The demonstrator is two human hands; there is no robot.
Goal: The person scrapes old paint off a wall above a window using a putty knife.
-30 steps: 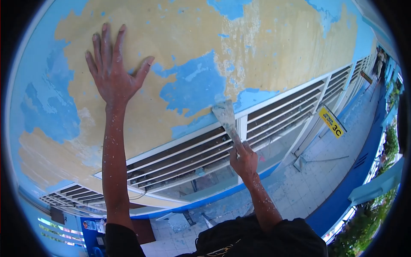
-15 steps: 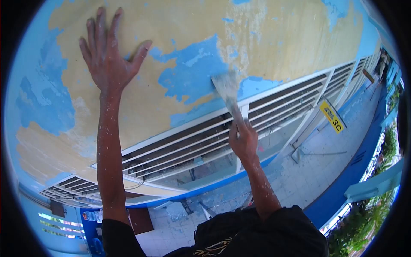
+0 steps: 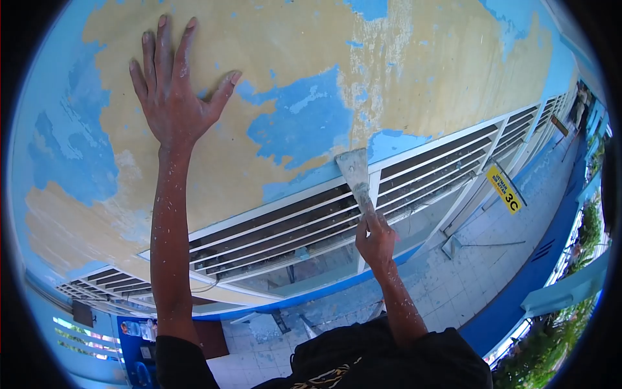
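My left hand point(image 3: 178, 107) lies flat on the wall point(image 3: 220, 155) with its fingers spread, holding nothing. The wall is patchy, with bare tan areas between flaking blue paint point(image 3: 301, 117). My right hand point(image 3: 376, 243) is wrapped round the handle of a paint scraper point(image 3: 354, 174). The scraper's wide, whitish blade points up and its edge is at the bottom of the wall, just above the white louvred window frame point(image 3: 285, 204). Pale specks dot both forearms.
A yellow sign marked 3C point(image 3: 504, 189) juts out from the wall at the right. Far below is a tiled floor point(image 3: 447, 298) with debris and a metal stand point(image 3: 451, 246). Green plants point(image 3: 551, 343) grow beyond the blue railing point(image 3: 564, 282).
My right hand has drawn the scraper down the wall, toward the window frame. My left hand stays spread on the wall; the whole view has shifted slightly.
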